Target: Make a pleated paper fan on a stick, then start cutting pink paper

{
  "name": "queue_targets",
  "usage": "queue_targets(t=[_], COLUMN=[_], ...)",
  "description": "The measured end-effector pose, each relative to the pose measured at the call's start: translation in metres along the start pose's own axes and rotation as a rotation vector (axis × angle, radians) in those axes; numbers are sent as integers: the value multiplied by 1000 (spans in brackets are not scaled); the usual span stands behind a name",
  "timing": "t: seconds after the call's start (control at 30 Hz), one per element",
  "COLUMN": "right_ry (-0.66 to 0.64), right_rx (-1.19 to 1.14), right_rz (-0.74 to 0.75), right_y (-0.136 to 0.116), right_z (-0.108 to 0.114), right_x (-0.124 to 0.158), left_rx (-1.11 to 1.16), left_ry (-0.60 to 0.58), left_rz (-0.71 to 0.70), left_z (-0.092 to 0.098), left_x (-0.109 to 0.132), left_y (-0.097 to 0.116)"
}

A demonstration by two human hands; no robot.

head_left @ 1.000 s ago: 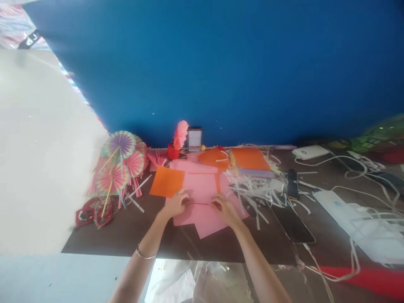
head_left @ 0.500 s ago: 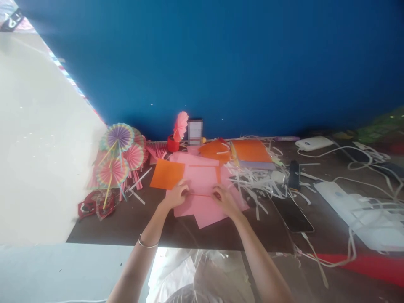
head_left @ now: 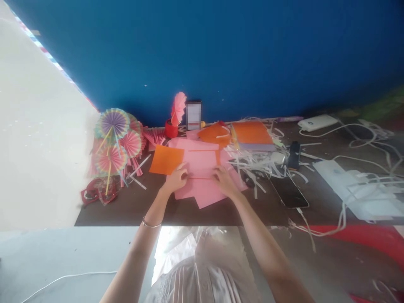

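Note:
My left hand [head_left: 177,179] is closed at the left end of a thin orange edge on a pink sheet of paper [head_left: 202,163]. At the other end of that edge, the fingers of my right hand [head_left: 223,180] are curled onto the same sheet. The sheet lies over more pink paper [head_left: 200,198], with orange showing along its far and right sides too. An orange square of paper [head_left: 167,159] lies just left of it, close to my left fingertips. My fingertips are partly hidden, so the exact grip is unclear.
Folded paper fans [head_left: 112,124] stand at the left. A red roll [head_left: 171,129] and an upright phone [head_left: 193,115] are at the back. White paper strips [head_left: 261,162], stacked orange paper [head_left: 251,132], a dark phone [head_left: 289,191] and a cabled power strip [head_left: 356,189] lie to the right.
The view has tilted down, so the table sits higher in the picture. Both hands stay at the ends of the orange edge, with little visible movement against the paper.

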State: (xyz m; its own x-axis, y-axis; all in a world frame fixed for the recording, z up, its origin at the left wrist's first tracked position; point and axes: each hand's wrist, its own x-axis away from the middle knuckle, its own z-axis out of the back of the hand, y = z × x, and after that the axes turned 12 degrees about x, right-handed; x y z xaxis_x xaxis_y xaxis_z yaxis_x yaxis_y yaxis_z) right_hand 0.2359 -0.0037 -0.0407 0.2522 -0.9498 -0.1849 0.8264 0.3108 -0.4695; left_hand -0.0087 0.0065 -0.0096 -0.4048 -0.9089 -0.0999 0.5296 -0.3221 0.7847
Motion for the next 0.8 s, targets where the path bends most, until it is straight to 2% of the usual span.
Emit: queue_targets(t=[0.5, 0.8], right_ry=[74, 71], right_rx=[-18, -17], right_rz=[6, 14], right_y=[-4, -7], right_z=[1, 5], right_x=[2, 2], left_rx=[32, 33], left_ry=[-12, -29], left_rz=[36, 62], left_z=[3, 5], left_x=[-3, -2], left_y=[2, 7])
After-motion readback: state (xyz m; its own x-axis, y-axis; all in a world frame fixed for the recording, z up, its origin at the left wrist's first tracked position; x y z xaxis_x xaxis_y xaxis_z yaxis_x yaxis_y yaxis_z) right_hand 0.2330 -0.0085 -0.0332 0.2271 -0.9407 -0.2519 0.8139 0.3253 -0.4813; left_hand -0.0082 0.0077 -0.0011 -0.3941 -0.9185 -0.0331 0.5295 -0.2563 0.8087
